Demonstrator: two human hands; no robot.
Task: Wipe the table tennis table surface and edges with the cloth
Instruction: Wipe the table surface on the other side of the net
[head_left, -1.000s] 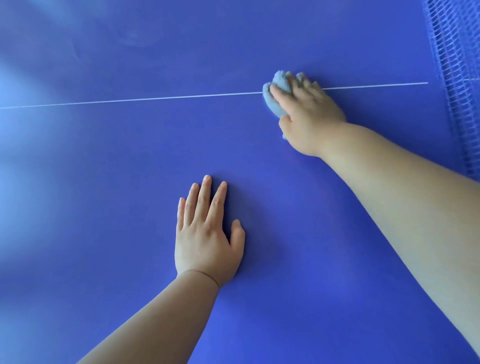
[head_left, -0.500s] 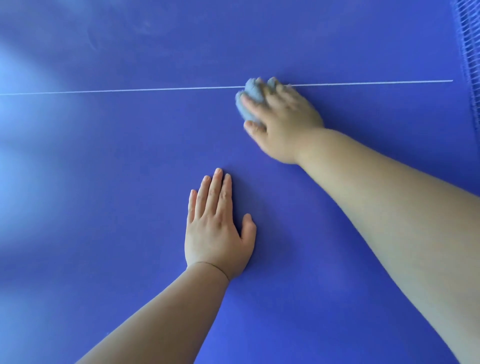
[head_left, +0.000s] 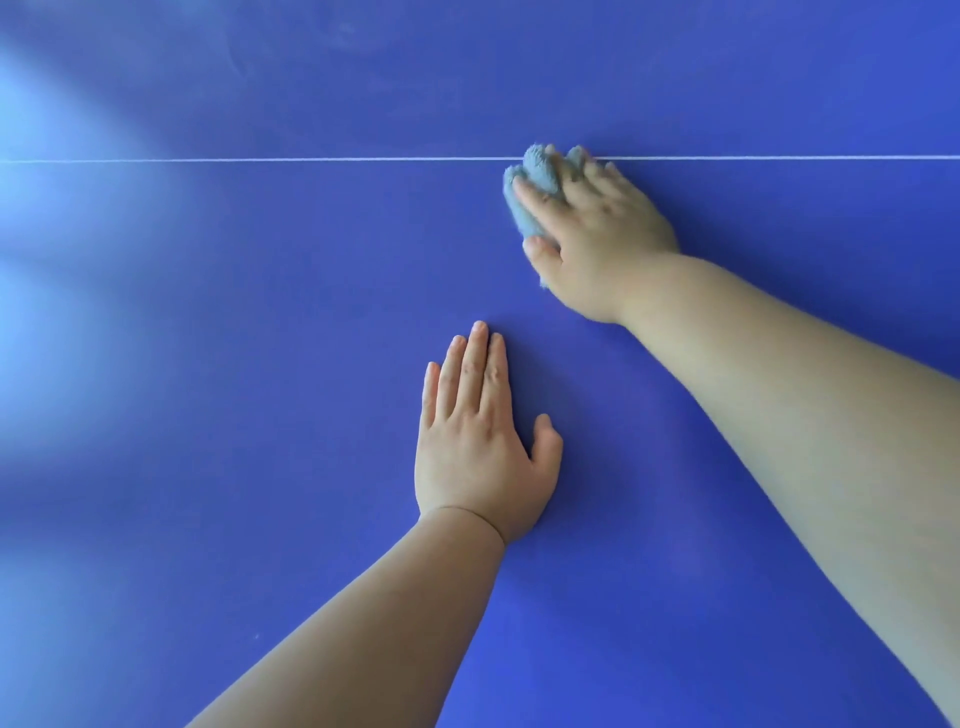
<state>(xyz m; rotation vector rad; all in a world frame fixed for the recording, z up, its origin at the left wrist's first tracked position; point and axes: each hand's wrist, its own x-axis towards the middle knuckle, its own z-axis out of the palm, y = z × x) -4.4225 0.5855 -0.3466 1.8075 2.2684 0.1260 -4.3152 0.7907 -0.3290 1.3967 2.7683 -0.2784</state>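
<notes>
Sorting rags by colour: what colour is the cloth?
The cloth is pale grey-blue, best seen in the head view.

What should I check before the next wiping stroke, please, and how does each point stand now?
1. Cloth pressed to the table surface by the right hand: ok.
2. Cloth spread flat: not ok, it is bunched up.
3. Left hand flat on the surface, apart from the cloth: ok.
4. Surface along the white line free of objects: ok, as far as visible.
5. Table edges wiped: cannot tell, no edge shows.

Bare left hand (head_left: 480, 457), bare right hand (head_left: 597, 244), bare forearms (head_left: 779, 415)
</notes>
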